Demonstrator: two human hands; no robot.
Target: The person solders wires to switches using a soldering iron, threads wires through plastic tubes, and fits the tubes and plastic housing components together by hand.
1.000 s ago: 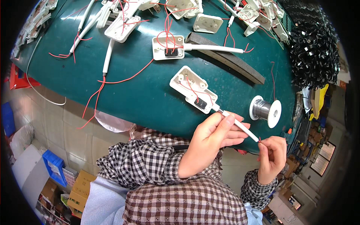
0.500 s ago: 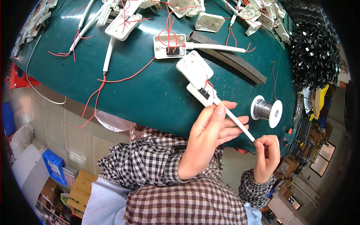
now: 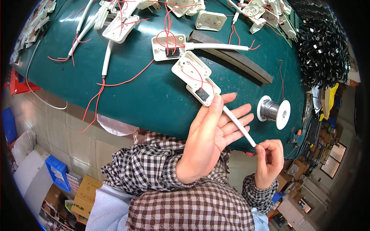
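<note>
1. The left hand [image 3: 210, 140] is raised over the near edge of the green desk [image 3: 154, 96], palm up, its fingers loosely spread and its thumb pressed against the lower end of an open white plastic housing [image 3: 195, 78].
2. The grip of the left hand is thumb against housing, with the white cable [image 3: 239, 129] lying across the extended fingers; the fingers are not curled around it.
3. The housing sits tilted just above the desk surface, its open side facing up, showing thin red wires [image 3: 198, 75] and a small dark component at the lower end.
4. The white cable leaves the housing under the thumb and runs down and to the right, ending at the right hand [image 3: 268, 161].
5. The right hand's grip is pressed together: thumb and forefinger pinch the free tip of the cable, the other fingers curled in.
6. Just beyond the right hand, a spool of silvery wire [image 3: 274, 111] with white flanges lies on its side on the desk.
7. Another open white housing [image 3: 167, 47] with red wires and its own white cable lies on the desk just behind the held one, beside a long dark bar [image 3: 231, 57].
8. More white housings and loose red wires are scattered at the far side of the desk, and a heap of black parts [image 3: 322, 50] lies at the right.
9. Both forearms wear checked sleeves [image 3: 154, 169].
</note>
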